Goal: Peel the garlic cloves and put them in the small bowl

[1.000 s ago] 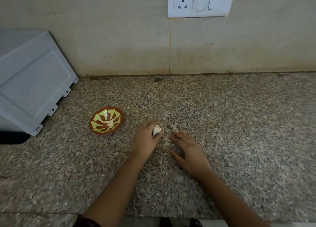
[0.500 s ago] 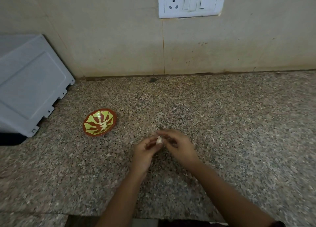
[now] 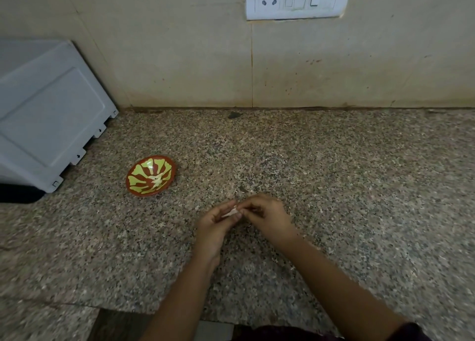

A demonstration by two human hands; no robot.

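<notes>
Here I see the left hand (image 3: 212,229) and right hand (image 3: 268,218) together, both pinching the garlic clove (image 3: 230,213); small bowl (image 3: 136,174) at ten o'clock.

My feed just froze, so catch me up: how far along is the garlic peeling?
Done: the small bowl holds pale pieces, probably peeled cloves. In hand: the left hand and right hand both pinch one garlic clove over the counter, mid-peel. Left: finish it and drop it in the bowl; no other cloves show.
</notes>
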